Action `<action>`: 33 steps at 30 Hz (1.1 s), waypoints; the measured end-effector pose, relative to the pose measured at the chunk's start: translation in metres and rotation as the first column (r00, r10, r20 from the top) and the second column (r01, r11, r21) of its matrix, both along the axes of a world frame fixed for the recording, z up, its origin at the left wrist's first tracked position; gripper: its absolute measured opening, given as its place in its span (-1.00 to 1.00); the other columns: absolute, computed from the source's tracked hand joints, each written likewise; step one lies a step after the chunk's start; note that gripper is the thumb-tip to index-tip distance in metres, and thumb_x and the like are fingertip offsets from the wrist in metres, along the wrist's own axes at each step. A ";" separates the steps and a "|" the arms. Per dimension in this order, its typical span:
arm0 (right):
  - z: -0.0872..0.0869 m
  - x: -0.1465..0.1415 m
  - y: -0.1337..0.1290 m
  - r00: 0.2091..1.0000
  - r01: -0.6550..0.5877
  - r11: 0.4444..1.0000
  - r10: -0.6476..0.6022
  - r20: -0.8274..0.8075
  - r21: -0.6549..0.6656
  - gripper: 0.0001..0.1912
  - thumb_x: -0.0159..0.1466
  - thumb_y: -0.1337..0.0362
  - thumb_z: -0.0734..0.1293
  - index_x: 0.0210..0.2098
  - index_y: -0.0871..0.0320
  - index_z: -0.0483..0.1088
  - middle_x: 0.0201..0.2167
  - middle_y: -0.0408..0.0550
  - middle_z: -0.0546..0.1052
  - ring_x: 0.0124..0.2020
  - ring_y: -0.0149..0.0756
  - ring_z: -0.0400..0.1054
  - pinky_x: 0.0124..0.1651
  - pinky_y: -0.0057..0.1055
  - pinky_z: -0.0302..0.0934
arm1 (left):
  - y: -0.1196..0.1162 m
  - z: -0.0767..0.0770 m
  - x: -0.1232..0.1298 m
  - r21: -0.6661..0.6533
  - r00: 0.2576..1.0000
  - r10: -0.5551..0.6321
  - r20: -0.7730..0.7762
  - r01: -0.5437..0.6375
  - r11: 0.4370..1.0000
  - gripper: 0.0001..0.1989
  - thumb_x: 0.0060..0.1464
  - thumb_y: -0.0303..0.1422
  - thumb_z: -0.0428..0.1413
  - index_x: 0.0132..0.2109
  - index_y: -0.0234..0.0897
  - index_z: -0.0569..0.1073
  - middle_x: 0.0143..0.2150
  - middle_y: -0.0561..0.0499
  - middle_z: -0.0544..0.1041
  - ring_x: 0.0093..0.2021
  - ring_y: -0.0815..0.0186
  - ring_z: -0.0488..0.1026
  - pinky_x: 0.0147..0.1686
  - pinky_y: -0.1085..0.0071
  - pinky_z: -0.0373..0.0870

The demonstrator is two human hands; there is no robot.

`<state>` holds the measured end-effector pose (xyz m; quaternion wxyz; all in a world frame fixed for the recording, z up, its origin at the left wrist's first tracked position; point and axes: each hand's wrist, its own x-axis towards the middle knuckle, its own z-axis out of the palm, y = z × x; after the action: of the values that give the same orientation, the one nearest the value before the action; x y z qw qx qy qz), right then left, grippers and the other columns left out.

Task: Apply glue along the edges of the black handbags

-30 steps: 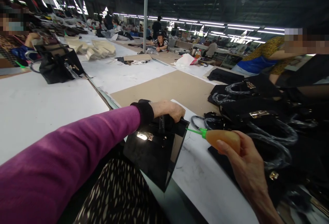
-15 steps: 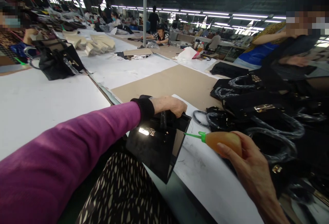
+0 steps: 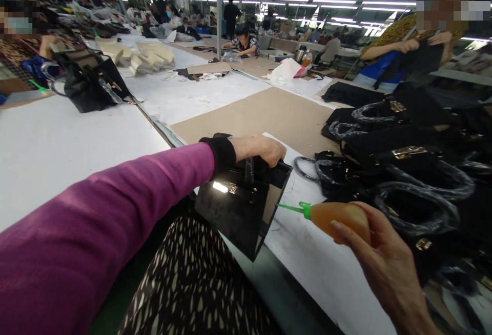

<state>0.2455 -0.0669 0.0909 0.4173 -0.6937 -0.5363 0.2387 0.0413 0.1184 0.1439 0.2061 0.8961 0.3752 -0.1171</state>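
A black handbag (image 3: 234,212) with gold hardware and a beige side panel sits tilted at the table's edge, close to my lap. My left hand (image 3: 265,149) reaches across its top, fingers curled over the far upper rim and gripping it. In my right hand (image 3: 384,253) is a soft glue bottle (image 3: 338,218), amber in colour, with a long thin green nozzle. The bottle lies sideways, its nozzle tip pointing left at the bag's side edge. Whether the tip touches the bag I cannot tell.
Several black handbags (image 3: 411,155) with plastic-wrapped handles are heaped on the right. Another black bag (image 3: 88,86) stands at the left, near cream-coloured pieces (image 3: 149,57). A brown sheet (image 3: 261,112) covers the table beyond my bag. A co-worker (image 3: 407,47) handles dark cloth at the right.
The glue bottle's nozzle tip has shifted slightly lower along the bag's side edge. My left hand keeps its grip. The camera view has moved a little, and the co-worker's hands have risen with the cloth.
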 end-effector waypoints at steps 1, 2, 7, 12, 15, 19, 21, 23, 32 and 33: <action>0.002 -0.001 0.001 1.000 0.015 1.000 -0.015 0.019 0.013 -0.39 -0.04 -0.11 0.40 -0.06 0.02 0.32 -0.21 -0.10 0.45 -0.25 -0.06 0.35 -0.26 -0.23 0.29 | 0.001 -0.001 0.000 0.020 0.999 -0.017 -0.029 0.018 1.000 -0.79 -0.25 -0.54 0.07 -0.37 -0.36 0.51 -0.39 -0.02 0.49 -0.38 0.24 0.37 -0.34 0.38 0.30; 0.003 -0.002 0.003 0.999 0.032 0.999 -0.033 0.041 0.032 -0.39 -0.03 -0.12 0.40 -0.06 0.03 0.32 -0.20 -0.10 0.45 -0.23 -0.07 0.35 -0.25 -0.25 0.29 | 0.001 -0.001 0.000 0.040 0.997 -0.037 -0.066 0.039 0.998 -0.76 -0.24 -0.53 0.07 -0.33 -0.35 0.52 -0.36 -0.03 0.50 -0.38 0.24 0.38 -0.35 0.38 0.30; 0.004 -0.004 0.014 0.997 0.072 0.994 -0.074 0.026 0.085 -0.38 -0.01 -0.11 0.39 -0.04 0.04 0.29 -0.22 -0.11 0.43 -0.25 -0.12 0.34 -0.27 -0.30 0.28 | -0.006 0.008 0.001 0.065 0.985 -0.039 -0.166 0.051 0.997 -0.67 -0.20 -0.50 0.04 -0.21 -0.32 0.52 -0.27 -0.04 0.52 -0.35 0.25 0.39 -0.32 0.40 0.31; 0.000 -0.003 0.008 0.999 0.040 0.998 -0.042 0.032 0.041 -0.40 -0.01 -0.11 0.39 -0.06 0.04 0.31 -0.22 -0.11 0.44 -0.25 -0.12 0.35 -0.28 -0.33 0.30 | -0.007 0.007 0.000 0.086 0.983 -0.061 -0.173 0.077 0.993 -0.67 -0.17 -0.50 0.03 -0.19 -0.33 0.51 -0.25 -0.04 0.52 -0.36 0.27 0.39 -0.38 0.44 0.29; -0.001 -0.004 -0.001 0.998 0.031 1.000 -0.031 0.059 0.001 -0.39 -0.03 -0.14 0.38 -0.08 0.05 0.32 -0.25 -0.11 0.45 -0.28 -0.13 0.36 -0.31 -0.35 0.31 | -0.005 0.003 0.000 0.091 0.986 -0.073 -0.147 0.087 0.992 -0.71 -0.18 -0.52 0.04 -0.23 -0.36 0.52 -0.29 -0.05 0.51 -0.37 0.26 0.39 -0.38 0.43 0.29; -0.007 -0.005 -0.011 1.000 0.014 0.998 -0.014 -0.013 -0.056 -0.37 -0.05 -0.13 0.40 -0.06 0.01 0.31 -0.24 -0.13 0.46 -0.33 -0.16 0.37 -0.40 -0.40 0.31 | -0.008 0.004 -0.001 0.105 0.993 -0.002 -0.117 0.015 0.994 -0.72 -0.21 -0.58 0.06 -0.28 -0.33 0.52 -0.29 0.01 0.51 -0.30 0.27 0.39 -0.31 0.46 0.29; -0.010 -0.005 -0.015 1.000 0.009 0.997 -0.009 0.001 -0.082 -0.37 -0.07 -0.13 0.41 -0.07 0.00 0.32 -0.25 -0.13 0.46 -0.32 -0.15 0.36 -0.44 -0.41 0.29 | -0.013 0.008 -0.001 0.105 0.993 0.028 -0.118 -0.015 0.994 -0.72 -0.21 -0.58 0.06 -0.28 -0.31 0.51 -0.28 0.03 0.51 -0.28 0.29 0.38 -0.30 0.48 0.28; -0.013 -0.005 -0.018 0.999 0.007 0.994 -0.003 0.036 -0.109 -0.37 -0.08 -0.15 0.40 -0.09 0.00 0.34 -0.26 -0.13 0.46 -0.30 -0.14 0.36 -0.46 -0.41 0.27 | -0.017 0.012 -0.001 0.116 0.989 0.044 -0.142 -0.028 0.993 -0.71 -0.20 -0.57 0.07 -0.25 -0.30 0.50 -0.25 0.02 0.51 -0.28 0.29 0.38 -0.30 0.48 0.28; -0.022 -0.007 -0.030 0.998 -0.057 0.977 0.052 -0.031 -0.206 -0.35 -0.04 -0.13 0.39 -0.02 -0.02 0.27 -0.30 -0.17 0.47 -0.38 -0.18 0.37 -0.34 -0.33 0.28 | -0.023 0.021 -0.001 0.125 0.974 -0.034 -0.225 0.063 0.990 -0.67 -0.11 -0.51 0.02 -0.14 -0.32 0.49 -0.21 -0.07 0.51 -0.33 0.28 0.39 -0.38 0.45 0.27; -0.022 -0.007 -0.031 0.997 -0.072 0.974 0.062 -0.053 -0.217 -0.35 -0.04 -0.12 0.40 -0.02 -0.02 0.27 -0.30 -0.17 0.47 -0.39 -0.18 0.37 -0.33 -0.33 0.29 | -0.025 0.021 -0.002 0.133 0.976 -0.030 -0.218 0.060 0.989 -0.67 -0.10 -0.51 0.02 -0.13 -0.33 0.49 -0.20 -0.07 0.51 -0.33 0.28 0.39 -0.38 0.45 0.27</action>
<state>0.2380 -0.0982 0.0686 0.3425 -0.7113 -0.5202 0.3260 0.0395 0.0938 0.1652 0.0986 0.8986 0.3822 -0.1916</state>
